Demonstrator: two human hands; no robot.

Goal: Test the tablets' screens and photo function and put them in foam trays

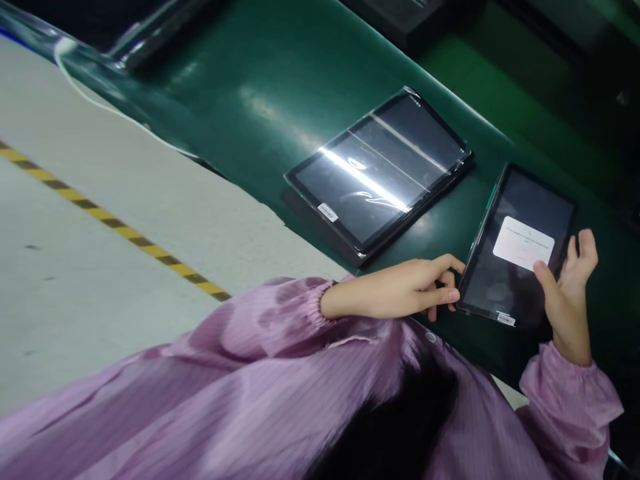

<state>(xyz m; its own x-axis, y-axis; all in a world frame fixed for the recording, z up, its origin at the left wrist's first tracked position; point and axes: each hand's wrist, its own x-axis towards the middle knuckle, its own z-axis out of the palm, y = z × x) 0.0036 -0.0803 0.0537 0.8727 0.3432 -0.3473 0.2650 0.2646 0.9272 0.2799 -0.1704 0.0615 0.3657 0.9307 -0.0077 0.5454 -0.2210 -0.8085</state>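
Note:
A dark tablet [525, 193] with a white pop-up box [523, 241] lit on its screen is at the right of the green work surface. My left hand [430, 287] holds its lower left edge, thumb and fingers bent against the rim. From the right side, my right hand [570, 287] reaches over the tablet. Its thumb is on the lower right corner of the pop-up, while its other fingers stand apart beside the right edge. A small white label [505, 319] sticks to the tablet's bottom edge.
To the left, a second tablet [370, 173] in glossy film lies on a dark flat item [325, 230], reflecting the lights. Dark equipment [410, 20] stands behind the green table [240, 100]. A white cable [115, 112] runs along its front edge. Yellow-black tape [120, 223] crosses the floor.

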